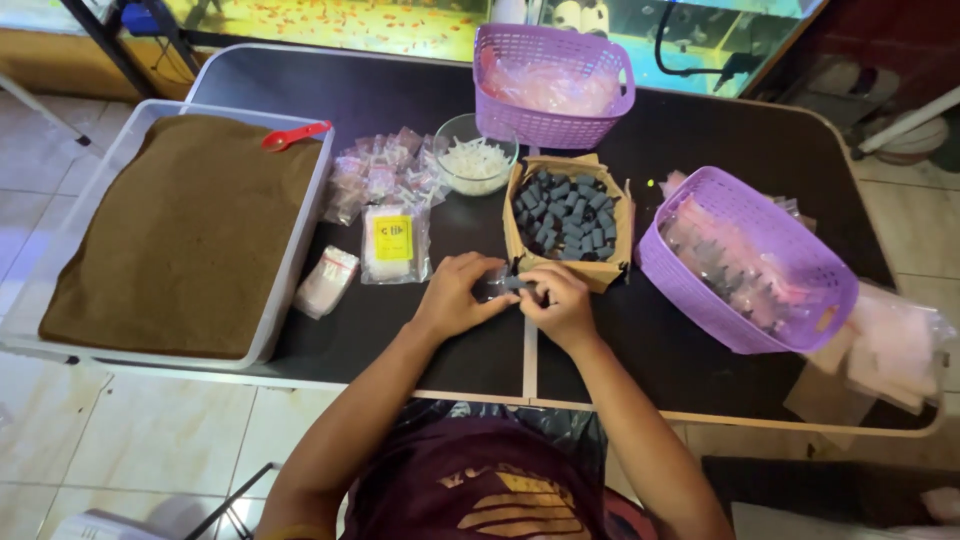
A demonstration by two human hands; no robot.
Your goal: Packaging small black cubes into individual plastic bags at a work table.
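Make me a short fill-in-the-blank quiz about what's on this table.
1. The red plastic scoop lies on the ____ granules in the white tray.
2. Dark grey foam blocks fill an open ____ box.
3. Both plastic lattice baskets are ____.

Missing words: brown; cardboard; purple

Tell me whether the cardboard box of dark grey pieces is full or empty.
Nearly full. The open cardboard box holds a heap of dark grey pieces reaching close to its rim, just beyond both hands.
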